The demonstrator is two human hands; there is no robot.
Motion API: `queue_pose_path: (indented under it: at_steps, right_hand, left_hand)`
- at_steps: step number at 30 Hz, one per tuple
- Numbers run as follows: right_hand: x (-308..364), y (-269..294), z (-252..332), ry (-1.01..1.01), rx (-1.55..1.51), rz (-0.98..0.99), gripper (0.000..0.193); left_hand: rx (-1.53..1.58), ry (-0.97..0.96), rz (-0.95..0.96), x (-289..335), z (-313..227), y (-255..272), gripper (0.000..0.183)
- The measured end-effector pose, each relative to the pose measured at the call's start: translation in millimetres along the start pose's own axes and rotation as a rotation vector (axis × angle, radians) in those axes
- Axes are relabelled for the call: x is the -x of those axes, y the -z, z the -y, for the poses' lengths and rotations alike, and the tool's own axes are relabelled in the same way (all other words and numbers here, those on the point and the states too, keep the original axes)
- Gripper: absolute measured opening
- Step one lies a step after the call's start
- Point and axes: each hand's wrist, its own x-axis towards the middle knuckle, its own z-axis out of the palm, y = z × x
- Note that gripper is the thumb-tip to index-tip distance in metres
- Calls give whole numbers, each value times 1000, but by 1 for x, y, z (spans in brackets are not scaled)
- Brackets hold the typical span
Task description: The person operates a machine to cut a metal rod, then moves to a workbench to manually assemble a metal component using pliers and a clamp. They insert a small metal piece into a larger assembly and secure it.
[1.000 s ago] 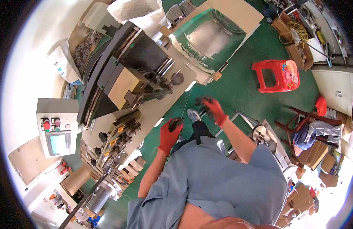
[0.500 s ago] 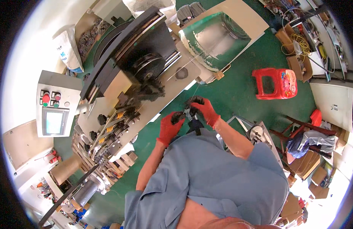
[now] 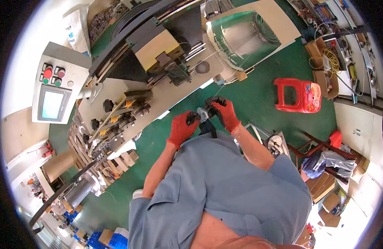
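Both my hands wear red gloves with dark fingers and are held close together in front of my waist. My left hand (image 3: 183, 128) has its fingertips pinched together; what they grip is too small to make out. Slightly farther forward, my right hand (image 3: 226, 114) is closed on a thin wire-like strand (image 3: 220, 90). That strand runs up from the right hand toward the edge of the machine bench. Between the hands, a shoe and dark trouser leg show below, and the strand's course there is unclear.
Ahead and left stands a machine (image 3: 170, 70) with a sliding block, rail and spring-loaded knobs. Its control panel (image 3: 54, 87) is at far left. A green-edged metal drum (image 3: 243, 41) lies beyond the bench. A red plastic stool (image 3: 299, 96) and wooden chair (image 3: 320, 149) stand right.
The view has shifted, so the machine sits higher in it. Its block has slid along the rail toward the upper right. My hands stay close together, fingers still closed.
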Motion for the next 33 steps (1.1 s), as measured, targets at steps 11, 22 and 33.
queue_pose_path:
  at_steps: [11, 22, 33]
  right_hand:
    - [-22, 18, -6, 10, 59, -52, 23]
    - [-132, 115, 6, -64, 159, -138, 22]
    - [-138, 94, -23, -56, 491, -164, 30]
  left_hand:
    - [-12, 59, -47, 13, 11, -7, 31]
    - [-12, 282, -147, 68, 66, -14, 28]
    - [90, 435, -216, 94, 68, -14, 25]
